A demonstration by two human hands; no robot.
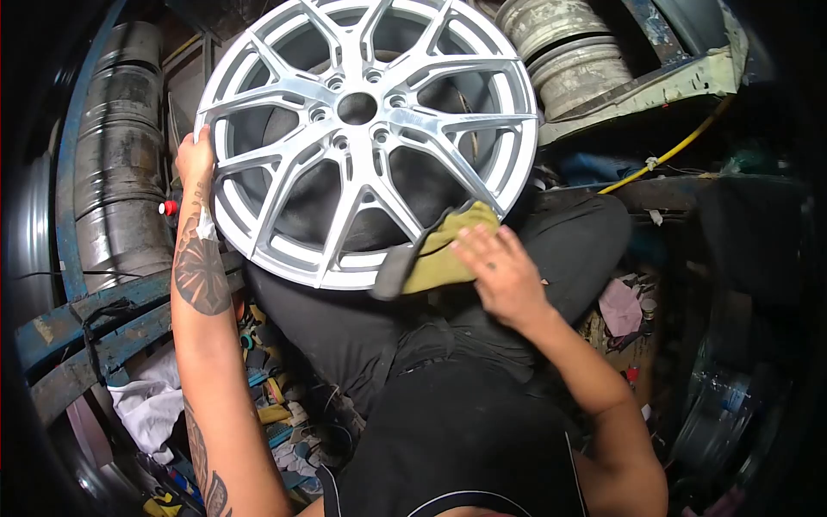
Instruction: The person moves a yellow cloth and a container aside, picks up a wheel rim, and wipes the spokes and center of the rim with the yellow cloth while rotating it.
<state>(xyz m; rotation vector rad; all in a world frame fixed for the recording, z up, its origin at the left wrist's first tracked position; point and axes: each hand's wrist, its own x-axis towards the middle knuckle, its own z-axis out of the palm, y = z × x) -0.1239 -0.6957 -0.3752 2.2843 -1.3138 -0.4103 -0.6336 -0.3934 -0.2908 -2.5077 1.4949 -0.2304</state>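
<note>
A silver multi-spoke wheel rim (366, 185) rests tilted over my lap, its face toward me. At its left edge my left hand (196, 157) is closed around the outer lip, its fingers partly hidden behind the rim. My right hand (501, 271) presses a yellow-green cloth with a dark grey edge (444, 254) against the lower right part of the rim. The fingers of that hand lie over the cloth, and part of the cloth hangs over the rim's lower lip.
Stacked dark rims (125, 164) stand at the left behind a blue metal frame (65, 172). More dusty rims (573, 60) lie at the upper right, near a yellow hose (680, 155). A white cloth (155, 401) hangs at the lower left, with cluttered small items below.
</note>
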